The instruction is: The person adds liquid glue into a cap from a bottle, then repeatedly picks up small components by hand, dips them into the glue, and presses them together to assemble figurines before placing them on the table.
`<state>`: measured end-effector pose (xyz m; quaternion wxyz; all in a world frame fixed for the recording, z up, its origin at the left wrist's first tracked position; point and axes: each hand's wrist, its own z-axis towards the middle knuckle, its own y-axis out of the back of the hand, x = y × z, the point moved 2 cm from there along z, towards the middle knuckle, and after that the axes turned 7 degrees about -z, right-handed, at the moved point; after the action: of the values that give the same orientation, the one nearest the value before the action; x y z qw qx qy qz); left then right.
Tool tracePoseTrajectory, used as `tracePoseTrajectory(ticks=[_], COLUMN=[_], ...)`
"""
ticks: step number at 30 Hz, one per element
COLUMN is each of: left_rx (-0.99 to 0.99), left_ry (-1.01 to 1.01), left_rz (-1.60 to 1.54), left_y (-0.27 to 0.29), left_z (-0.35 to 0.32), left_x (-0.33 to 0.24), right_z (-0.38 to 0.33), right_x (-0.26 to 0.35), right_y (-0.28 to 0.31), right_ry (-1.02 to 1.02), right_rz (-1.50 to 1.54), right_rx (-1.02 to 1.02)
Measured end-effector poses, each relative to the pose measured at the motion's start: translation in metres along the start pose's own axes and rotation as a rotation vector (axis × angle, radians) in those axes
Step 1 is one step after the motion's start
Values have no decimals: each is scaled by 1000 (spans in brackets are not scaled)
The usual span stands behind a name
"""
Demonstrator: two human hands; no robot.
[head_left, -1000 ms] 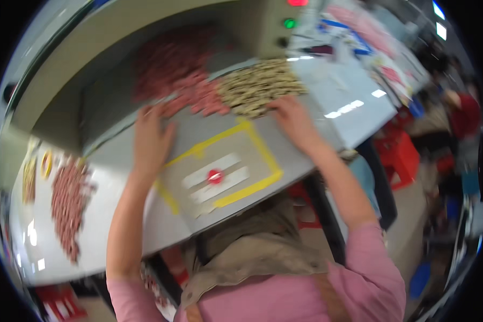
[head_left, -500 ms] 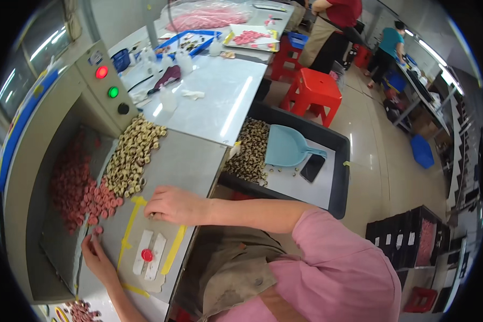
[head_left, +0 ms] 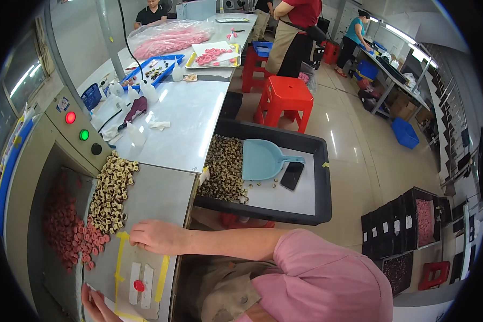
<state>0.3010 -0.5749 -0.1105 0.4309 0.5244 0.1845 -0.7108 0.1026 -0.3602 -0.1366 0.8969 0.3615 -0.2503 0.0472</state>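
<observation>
My left hand point(head_left: 95, 306) is at the lower left, beside the machine's opening and below a heap of small round pink pieces point(head_left: 94, 239). Its fingers are pinched together; whatever they hold is too small or hidden. My right hand point(head_left: 158, 236) lies over the grey worktop with fingers curled in a pinch, their contents hidden from view. Just nearer to me, a red round piece point(head_left: 139, 285) sits between two white strips point(head_left: 146, 288), framed by yellow tape point(head_left: 162, 278). Beyond my right hand is a pile of cream pieces with dark centres point(head_left: 112, 193).
A beige machine point(head_left: 48, 139) with red and green lights stands at the left. Right of the worktop, a black tray point(head_left: 316, 206) holds more pieces, a light-blue dustpan point(head_left: 263, 161) and a phone point(head_left: 292, 176). A red stool point(head_left: 287, 96) stands beyond. Other people are farther back.
The view has tilted, moving the scene down and left. My left hand has drawn away from the pink heap, toward me. My right hand stays beyond the white strips, still curled.
</observation>
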Motion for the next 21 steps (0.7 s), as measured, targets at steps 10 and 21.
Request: tracePoseTrajectory(ticks=[10,21], left_rx=[-232,-213], left_ry=[422,546], left_rz=[-430,-765], left_y=[-9,-46], left_z=[-118,-120], left_x=[-35,-38], right_z=[4,20], right_x=[2,-8], right_y=[-10,6], right_ry=[127,133], right_rz=[-47,-98], right_rx=[28,398])
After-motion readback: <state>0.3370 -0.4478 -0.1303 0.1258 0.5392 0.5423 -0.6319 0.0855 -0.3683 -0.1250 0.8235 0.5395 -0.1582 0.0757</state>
